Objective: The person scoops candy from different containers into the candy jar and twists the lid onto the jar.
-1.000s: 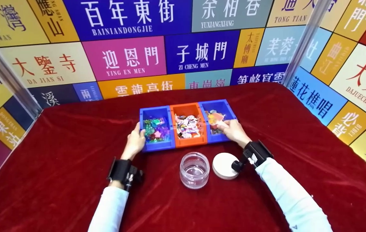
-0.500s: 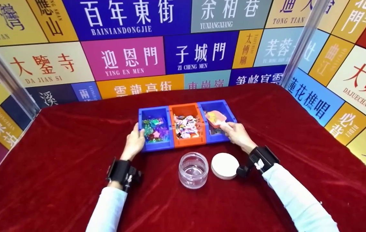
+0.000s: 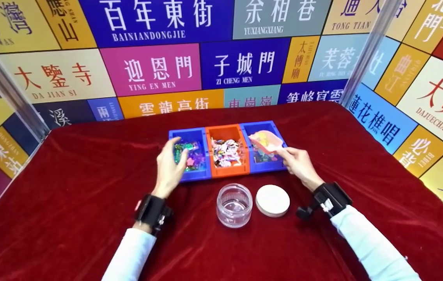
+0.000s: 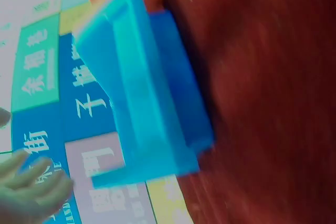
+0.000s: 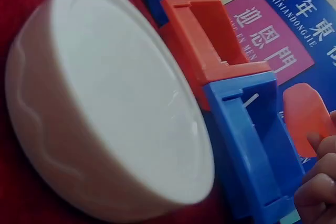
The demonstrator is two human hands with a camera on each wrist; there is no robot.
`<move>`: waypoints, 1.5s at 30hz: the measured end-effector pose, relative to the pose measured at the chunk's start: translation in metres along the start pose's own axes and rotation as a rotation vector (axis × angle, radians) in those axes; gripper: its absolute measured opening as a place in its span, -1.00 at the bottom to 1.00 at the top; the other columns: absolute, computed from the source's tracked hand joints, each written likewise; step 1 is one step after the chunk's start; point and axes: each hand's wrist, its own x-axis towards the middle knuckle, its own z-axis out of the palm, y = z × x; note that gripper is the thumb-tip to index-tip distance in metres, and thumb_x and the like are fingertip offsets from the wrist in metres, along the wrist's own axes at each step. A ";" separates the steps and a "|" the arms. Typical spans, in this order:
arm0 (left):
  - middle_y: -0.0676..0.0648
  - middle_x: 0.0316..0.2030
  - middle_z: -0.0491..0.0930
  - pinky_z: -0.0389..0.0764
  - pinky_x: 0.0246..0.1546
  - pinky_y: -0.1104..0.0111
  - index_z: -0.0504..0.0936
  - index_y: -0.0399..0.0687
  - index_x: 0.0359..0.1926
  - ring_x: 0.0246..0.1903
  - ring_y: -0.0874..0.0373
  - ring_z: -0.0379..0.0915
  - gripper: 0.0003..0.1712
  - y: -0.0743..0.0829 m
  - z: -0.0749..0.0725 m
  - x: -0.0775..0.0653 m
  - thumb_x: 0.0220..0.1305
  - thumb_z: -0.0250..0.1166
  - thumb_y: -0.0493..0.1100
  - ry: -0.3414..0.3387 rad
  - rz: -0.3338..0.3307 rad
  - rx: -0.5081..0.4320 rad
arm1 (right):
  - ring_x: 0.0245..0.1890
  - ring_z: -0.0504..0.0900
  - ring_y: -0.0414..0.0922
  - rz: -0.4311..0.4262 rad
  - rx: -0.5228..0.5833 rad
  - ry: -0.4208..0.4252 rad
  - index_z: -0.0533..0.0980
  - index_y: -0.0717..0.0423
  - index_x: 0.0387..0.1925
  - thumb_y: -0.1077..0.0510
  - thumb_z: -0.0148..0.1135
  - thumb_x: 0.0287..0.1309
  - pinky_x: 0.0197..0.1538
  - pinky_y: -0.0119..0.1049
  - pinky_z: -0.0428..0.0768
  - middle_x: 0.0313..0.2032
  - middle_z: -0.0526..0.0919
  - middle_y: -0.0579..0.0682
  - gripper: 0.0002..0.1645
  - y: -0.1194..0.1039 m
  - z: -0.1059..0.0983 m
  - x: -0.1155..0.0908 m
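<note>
My right hand (image 3: pixel 300 164) pinches the handle of a small pink scoop (image 5: pixel 300 114), which carries yellowish pieces above the right blue bin (image 3: pixel 270 168). My left hand (image 3: pixel 169 168) hovers over the near left side of the left blue bin (image 3: pixel 194 176), thumb and fingers spread apart and holding nothing. Green and purple trinkets (image 3: pixel 190 162) lie in that bin. Between the two sits an orange bin (image 3: pixel 229 172) with white and mixed-colour pieces (image 3: pixel 227 152). In the left wrist view, the fingers (image 4: pixel 39 182) are apart from the blue bin.
A clear ribbed jar (image 3: pixel 234 218) stands without its lid in front of the bins. Beside it on the right, a white lid (image 3: pixel 272 200) lies on the red cloth (image 3: pixel 89 195). A sign-printed wall (image 3: pixel 151 72) closes the back.
My right hand has lifted the scoop a little, up and to the right. My left hand has let go of the left bin's edge and come over it.
</note>
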 end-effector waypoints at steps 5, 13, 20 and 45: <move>-0.26 -0.04 0.48 0.40 0.03 0.21 0.39 -0.33 0.03 -0.02 -0.07 0.39 -0.42 0.018 0.005 -0.008 0.03 0.32 -0.13 -0.295 0.031 -0.204 | -0.81 0.14 -0.37 -0.010 0.036 -0.031 0.48 0.41 -0.19 -0.01 0.10 0.15 -0.74 -0.57 0.08 -0.76 0.23 -0.16 -0.51 -0.009 -0.004 -0.009; -0.26 0.21 0.21 0.26 0.15 0.14 0.08 -0.27 0.28 0.18 -0.06 0.17 0.11 0.034 0.013 -0.027 -0.26 0.49 -0.02 -0.917 -0.012 -0.286 | -0.81 0.10 -0.36 -0.042 0.069 -0.199 0.47 0.45 -0.25 0.06 0.11 0.15 -0.72 -0.54 0.05 -0.79 0.17 -0.19 -0.57 -0.018 -0.001 -0.028; -0.11 0.03 0.44 0.33 0.09 0.33 0.29 -0.22 0.14 0.01 0.08 0.36 0.02 0.035 0.021 -0.036 -0.40 0.54 0.01 -1.039 0.127 -0.067 | -0.78 0.10 -0.32 -0.163 -0.008 -0.435 0.47 0.42 -0.39 0.19 0.11 0.15 -0.72 -0.47 0.03 -0.78 0.16 -0.16 -0.73 -0.021 -0.006 -0.038; -0.10 -0.08 0.51 0.42 -0.02 0.38 0.38 -0.20 0.07 -0.09 0.12 0.43 -0.09 0.033 0.030 -0.038 -0.36 0.52 0.06 -0.935 0.114 -0.040 | -0.53 0.39 -0.32 -0.385 -0.433 -0.591 0.61 0.11 -0.34 0.12 0.17 0.10 -0.44 -0.49 0.38 -0.51 0.57 -0.17 -0.83 -0.069 -0.018 -0.044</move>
